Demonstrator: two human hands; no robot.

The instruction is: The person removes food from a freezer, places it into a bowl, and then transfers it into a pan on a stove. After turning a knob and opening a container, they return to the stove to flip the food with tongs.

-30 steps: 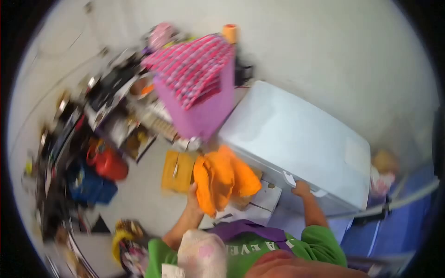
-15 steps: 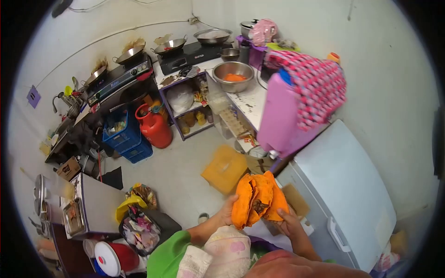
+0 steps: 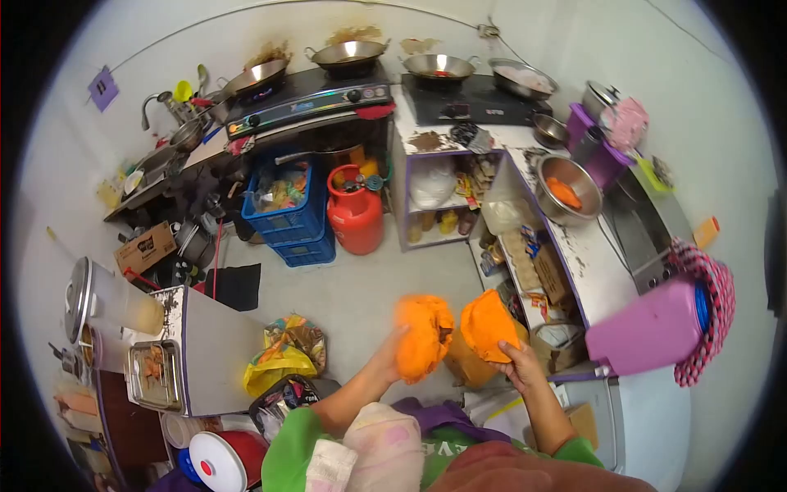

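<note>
My left hand point(image 3: 392, 348) grips a thick orange piece point(image 3: 425, 340), bulging and dough-like, with a dark brown patch showing at its right edge. Its upper left is slightly blurred by motion. In my right hand point(image 3: 520, 366) is a second, smoother orange piece point(image 3: 488, 326), pinched at its lower right corner with the thumb on top. A narrow gap separates the two pieces, both held in front of my body above the floor. Whether they are food or cloth is hard to tell, though they look like folded, filled dough.
A steel bowl point(image 3: 567, 190) with orange contents stands on the right counter. Several woks sit on black stoves point(image 3: 307, 108) along the back. Below are a red gas cylinder point(image 3: 355, 215) and blue crates point(image 3: 287, 215). A pink jug point(image 3: 648, 324) lies at right, a bin bag point(image 3: 283, 398) at left.
The orange pieces were held together in both hands; now they are apart, one in each hand. My view has turned left, and the pink jug appears further right.
</note>
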